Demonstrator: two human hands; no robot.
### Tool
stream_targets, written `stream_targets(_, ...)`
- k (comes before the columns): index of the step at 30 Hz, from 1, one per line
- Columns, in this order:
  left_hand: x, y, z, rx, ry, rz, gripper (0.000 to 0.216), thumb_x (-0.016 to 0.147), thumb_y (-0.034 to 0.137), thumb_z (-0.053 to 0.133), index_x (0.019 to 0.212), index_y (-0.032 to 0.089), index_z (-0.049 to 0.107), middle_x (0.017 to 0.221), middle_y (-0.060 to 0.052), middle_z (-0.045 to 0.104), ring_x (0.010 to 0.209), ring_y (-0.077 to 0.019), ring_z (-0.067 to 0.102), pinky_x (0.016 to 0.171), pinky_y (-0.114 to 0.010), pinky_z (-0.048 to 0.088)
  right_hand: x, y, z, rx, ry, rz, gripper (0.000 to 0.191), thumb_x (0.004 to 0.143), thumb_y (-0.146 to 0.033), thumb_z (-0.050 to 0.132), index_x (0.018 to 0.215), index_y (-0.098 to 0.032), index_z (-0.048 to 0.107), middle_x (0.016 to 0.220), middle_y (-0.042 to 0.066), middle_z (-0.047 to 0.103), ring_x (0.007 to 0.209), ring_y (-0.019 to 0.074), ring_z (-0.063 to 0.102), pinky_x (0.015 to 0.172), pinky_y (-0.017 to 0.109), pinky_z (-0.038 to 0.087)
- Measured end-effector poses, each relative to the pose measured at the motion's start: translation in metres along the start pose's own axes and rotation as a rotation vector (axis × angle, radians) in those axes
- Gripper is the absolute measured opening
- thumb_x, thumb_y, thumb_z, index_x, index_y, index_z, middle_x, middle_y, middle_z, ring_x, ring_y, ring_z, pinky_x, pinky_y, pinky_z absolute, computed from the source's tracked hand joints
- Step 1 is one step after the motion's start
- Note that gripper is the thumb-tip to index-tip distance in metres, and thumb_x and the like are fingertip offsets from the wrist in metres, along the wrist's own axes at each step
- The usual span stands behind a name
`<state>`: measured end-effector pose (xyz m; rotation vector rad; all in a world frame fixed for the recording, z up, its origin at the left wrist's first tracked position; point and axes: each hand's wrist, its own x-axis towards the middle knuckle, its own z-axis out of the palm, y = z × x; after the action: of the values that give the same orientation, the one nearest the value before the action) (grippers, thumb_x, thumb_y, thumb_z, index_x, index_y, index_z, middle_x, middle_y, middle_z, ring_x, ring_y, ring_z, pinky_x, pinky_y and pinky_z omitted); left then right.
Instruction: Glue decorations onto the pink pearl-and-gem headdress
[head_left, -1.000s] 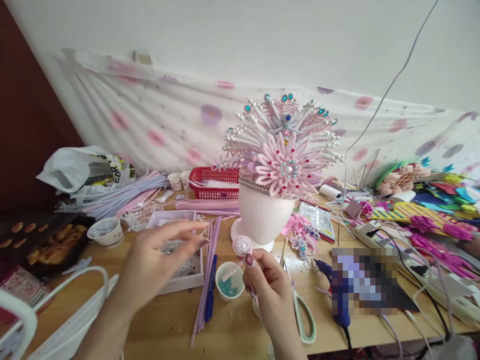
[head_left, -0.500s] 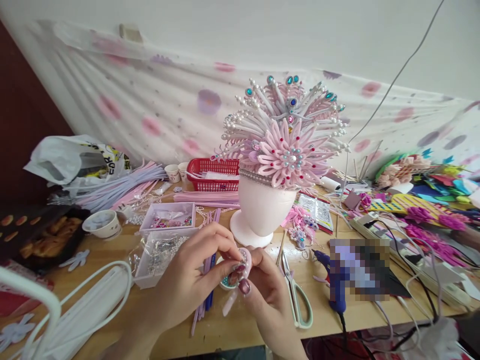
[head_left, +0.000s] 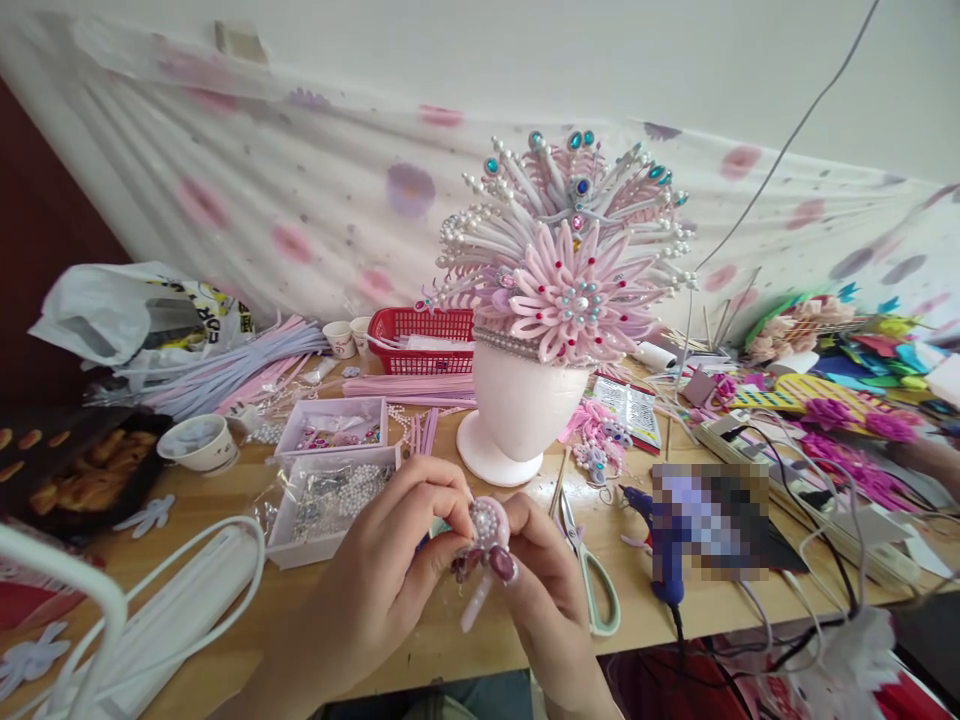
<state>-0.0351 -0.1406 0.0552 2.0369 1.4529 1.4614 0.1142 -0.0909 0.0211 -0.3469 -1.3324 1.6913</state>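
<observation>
A small pink piece with white pearls on its face (head_left: 491,520) is pinched between both hands, above the front of the table. A pale pink strip hangs down below it. My left hand (head_left: 401,535) grips its left side with thumb and fingers. My right hand (head_left: 551,580) wraps its right side, the painted thumbnail lying across the front. Just behind my hands stands a white head form (head_left: 525,405) wearing a tall headdress (head_left: 581,260) of pink petals, pearls and blue gems. Scissors (head_left: 589,570) with pale green handles lie to the right of my right hand.
A purple glue gun (head_left: 667,560) and a power strip (head_left: 787,510) with cords occupy the right. Bead boxes (head_left: 289,540), a paper cup (head_left: 201,445) and a white lamp (head_left: 172,610) are leftward. A red basket (head_left: 382,350) sits behind. Someone's hand (head_left: 934,455) shows at far right.
The pink piece has turned in my fingers, so more of its pearled face shows. Its hanging strip has swung to the right. The whole view has shifted slightly.
</observation>
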Motion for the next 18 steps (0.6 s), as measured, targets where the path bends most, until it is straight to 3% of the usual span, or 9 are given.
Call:
stream_targets(5,-0.012,-0.004,0.000,-0.056,0.125,-0.025,0.012,0.096,0.018,0.051,0.091,0.028,0.054,0.102,-0.002,0.069,0.097,-0.0170,0.067,0.083,-0.028,0.053,-0.001,0.002,-0.002,-0.017,0.037,-0.006,0.018,0.094,-0.041,0.060,0.086,-0.024,0.059,0.079,0.003,0.060,0.073,0.0168,0.055,0.069,0.030,0.048)
stream_targets(12,-0.026,-0.011,-0.017,-0.137,0.390,-0.235,0.017,0.099,0.042,0.047,0.087,0.030,0.045,0.065,0.007,0.062,0.066,-0.0142,0.060,0.071,-0.027,0.048,-0.001,0.004,-0.008,-0.033,0.020,-0.050,0.014,0.096,-0.035,0.059,0.089,-0.023,0.062,0.078,0.002,0.059,0.074,0.0149,0.054,0.073,0.028,0.046)
stream_targets(15,-0.033,-0.011,-0.020,-0.156,0.405,-0.357,0.026,0.099,0.047,0.044,0.081,0.028,0.042,0.056,0.008,0.055,0.057,-0.0145,0.053,0.066,-0.029,0.044,-0.001,0.003,-0.007,-0.022,0.021,-0.042,0.013,0.095,-0.035,0.060,0.089,-0.023,0.061,0.079,0.001,0.059,0.075,0.0144,0.055,0.071,0.027,0.045)
stream_targets(18,-0.041,-0.018,-0.024,-0.118,0.301,-0.433,0.042,0.101,0.048,0.035,0.067,0.025,0.044,0.051,0.005,0.048,0.052,-0.0150,0.049,0.060,-0.030,0.040,-0.002,0.003,-0.006,0.004,0.008,-0.019,0.014,0.094,-0.035,0.062,0.088,-0.023,0.061,0.077,0.001,0.059,0.073,0.0143,0.055,0.069,0.027,0.045)
